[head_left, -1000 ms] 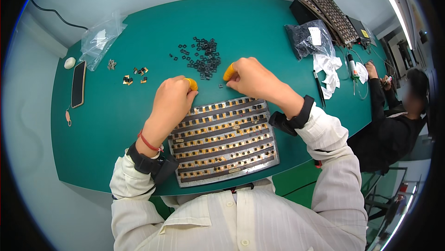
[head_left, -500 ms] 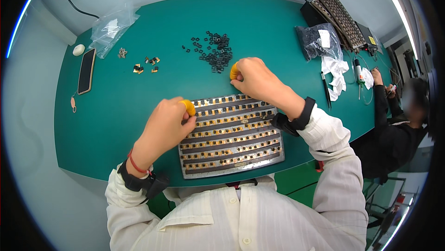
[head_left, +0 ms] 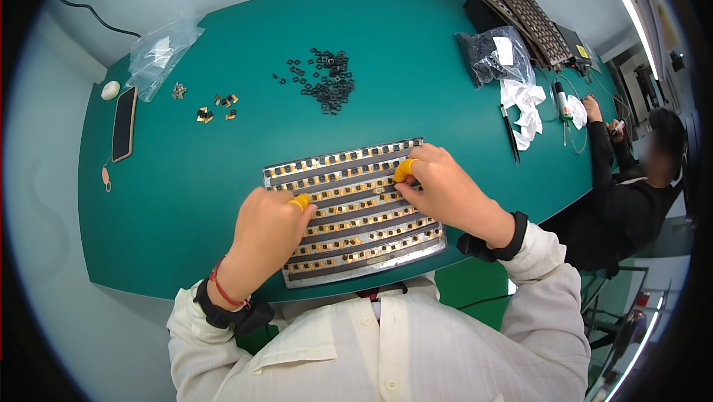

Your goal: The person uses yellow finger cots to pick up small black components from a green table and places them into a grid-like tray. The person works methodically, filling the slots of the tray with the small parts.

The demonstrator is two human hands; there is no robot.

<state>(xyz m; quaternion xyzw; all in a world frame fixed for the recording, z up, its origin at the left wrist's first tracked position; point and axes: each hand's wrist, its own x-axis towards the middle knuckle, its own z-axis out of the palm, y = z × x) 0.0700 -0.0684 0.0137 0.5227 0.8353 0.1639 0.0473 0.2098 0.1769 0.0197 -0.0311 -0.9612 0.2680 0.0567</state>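
In front of me lies a metal tray (head_left: 349,272) with several rows of small gold-and-black parts set between dark strips. My left hand (head_left: 269,225) is closed over the tray's left side, a yellow finger cot on one finger. Its fingertips press together near a middle row; anything between them is too small to see. Over the tray's upper right part, my right hand (head_left: 451,188), with a yellow finger cot too, pinches close to the rows. What it holds, if anything, is hidden. Beyond the tray, small black square pieces (head_left: 334,91) lie in a loose pile.
Left of the pile are loose gold-and-black parts (head_left: 205,114) and small silvery pieces (head_left: 179,91). A phone (head_left: 125,123) and clear bag (head_left: 160,53) lie far left. At right are tweezers (head_left: 510,134), tissue (head_left: 526,116), a filled bag (head_left: 497,56) and stacked trays (head_left: 531,19); a person sits beyond.
My right hand has moved from beside the black pile back toward me, onto the tray's upper right. My left hand stays at the tray's left side. The whole view has shifted slightly.
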